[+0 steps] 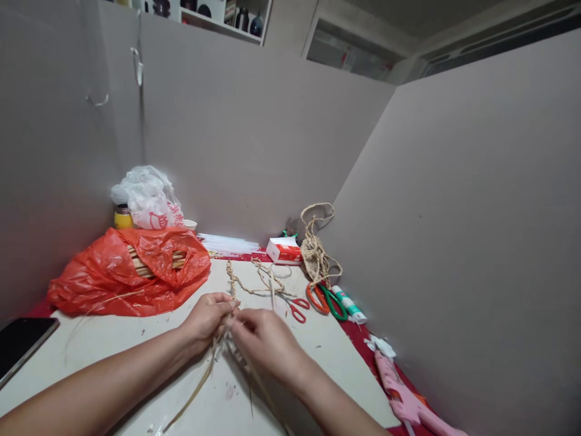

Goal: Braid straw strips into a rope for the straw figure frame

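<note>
My left hand [207,318] and my right hand [263,340] meet over the middle of the white table [113,351]. Both pinch thin dried straw strands [204,375] that trail toward me across the tabletop. A braided length of the same fibre [238,281] runs away from my fingers toward the back. The fingertips of both hands are pressed together on the strands.
A red plastic bag [136,272] with wooden sticks lies at the left. Small red scissors [295,306], larger orange-green scissors [324,300], a glue tube [349,304], a twine bundle [315,251] and a small box [284,249] sit behind. A pink glue gun [408,399] lies right, a phone [20,345] left.
</note>
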The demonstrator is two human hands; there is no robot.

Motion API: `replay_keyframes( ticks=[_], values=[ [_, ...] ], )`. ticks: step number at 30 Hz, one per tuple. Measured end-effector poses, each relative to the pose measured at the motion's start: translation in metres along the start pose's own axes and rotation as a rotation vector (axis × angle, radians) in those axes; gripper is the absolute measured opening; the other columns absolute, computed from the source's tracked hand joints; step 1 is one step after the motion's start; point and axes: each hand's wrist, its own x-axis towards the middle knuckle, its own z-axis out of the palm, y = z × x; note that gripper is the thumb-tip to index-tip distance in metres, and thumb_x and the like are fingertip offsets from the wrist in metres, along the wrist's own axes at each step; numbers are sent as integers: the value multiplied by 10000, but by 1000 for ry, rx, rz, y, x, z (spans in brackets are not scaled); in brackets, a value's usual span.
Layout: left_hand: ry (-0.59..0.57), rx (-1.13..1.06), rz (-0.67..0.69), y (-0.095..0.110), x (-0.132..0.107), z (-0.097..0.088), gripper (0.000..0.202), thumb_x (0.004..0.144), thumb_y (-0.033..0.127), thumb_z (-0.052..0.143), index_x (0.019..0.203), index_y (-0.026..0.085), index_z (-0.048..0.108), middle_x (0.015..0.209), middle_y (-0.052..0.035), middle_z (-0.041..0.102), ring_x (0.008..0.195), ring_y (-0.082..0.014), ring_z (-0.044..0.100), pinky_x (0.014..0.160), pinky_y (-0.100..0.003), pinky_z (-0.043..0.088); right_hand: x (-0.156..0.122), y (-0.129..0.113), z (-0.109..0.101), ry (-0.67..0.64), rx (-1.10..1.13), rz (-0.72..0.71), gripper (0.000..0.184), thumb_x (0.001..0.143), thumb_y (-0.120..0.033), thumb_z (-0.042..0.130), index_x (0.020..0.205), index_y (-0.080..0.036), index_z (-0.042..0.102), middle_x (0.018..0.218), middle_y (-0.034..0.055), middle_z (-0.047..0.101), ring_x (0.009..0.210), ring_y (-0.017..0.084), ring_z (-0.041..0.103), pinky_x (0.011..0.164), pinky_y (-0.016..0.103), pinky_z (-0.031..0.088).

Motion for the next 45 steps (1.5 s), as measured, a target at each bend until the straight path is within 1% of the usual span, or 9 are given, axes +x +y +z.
replay_keyframes(
  ticks=[4, 7, 10, 16, 21, 25, 30, 39, 45],
  values=[
    [-98, 3, -63, 4, 3, -4, 260, 608, 296, 716, 699, 131, 536, 529, 44, 548, 298, 13, 163, 343, -198, 54, 15, 14, -17, 174, 288, 106, 325, 816, -451, 486, 819, -157, 625, 756, 59, 644, 690, 158, 583, 606, 236, 409],
    [-133, 8, -77, 4, 4, -7, 256, 613, 316, 693, 674, 133, 523, 510, 29, 549, 298, 4, 223, 350, -197, 52, 25, 19, -4, -84, 622, 248, 346, 780, -489, 510, 795, -151, 581, 683, 32, 607, 577, 123, 544, 536, 225, 407],
    [-121, 25, -71, 4, 3, -8, 238, 601, 297, 673, 691, 138, 521, 495, 27, 550, 298, -7, 249, 348, -194, 66, 28, 20, 12, -316, 832, 400, 356, 780, -516, 496, 725, -165, 514, 521, -54, 451, 380, 47, 324, 379, 173, 260],
    [-99, 129, -19, 1, 2, -6, 184, 627, 235, 588, 778, 147, 530, 544, 20, 593, 313, -23, 272, 350, -182, 147, 30, 30, 9, -450, 766, 425, 364, 799, -508, 485, 664, -170, 494, 434, -96, 263, 343, 37, 136, 318, 189, 62],
    [-153, 242, 139, -3, 3, -7, 112, 695, 203, 514, 786, 141, 539, 599, -5, 613, 527, -92, 530, 563, -206, 394, 29, 39, 12, -584, 1071, 597, 303, 781, -430, 544, 654, -173, 445, 456, -109, 212, 373, 27, 72, 343, 167, 17],
    [-177, 549, 283, -1, 2, -11, 129, 754, 210, 457, 757, 145, 568, 677, -15, 619, 641, -118, 549, 650, -229, 402, 25, 39, 19, -530, 1248, 652, 252, 778, -349, 558, 652, -162, 447, 452, -112, 190, 382, 24, 67, 349, 157, 18],
    [-210, 861, 347, 9, -3, -14, 179, 762, 191, 407, 652, 159, 544, 624, 15, 568, 603, -104, 488, 613, -209, 360, 20, 33, 23, -412, 1189, 640, 221, 781, -346, 550, 689, -153, 493, 425, -112, 226, 363, 23, 85, 348, 163, 14],
    [-219, 913, 277, 18, -8, -10, 137, 713, 176, 428, 686, 146, 559, 650, 4, 560, 624, -118, 471, 576, -201, 354, 20, 25, 34, -262, 1108, 639, 216, 694, -346, 582, 659, -176, 454, 400, -117, 261, 340, 20, 125, 344, 174, 33],
    [-243, 737, 88, 12, -17, -7, 244, 813, 356, 421, 883, 159, 547, 526, 15, 523, 377, -106, 472, 392, -188, 314, 18, 24, 35, -248, 1102, 639, 250, 686, -370, 588, 653, -185, 423, 394, -122, 251, 338, 19, 114, 352, 180, 22]
  ],
)
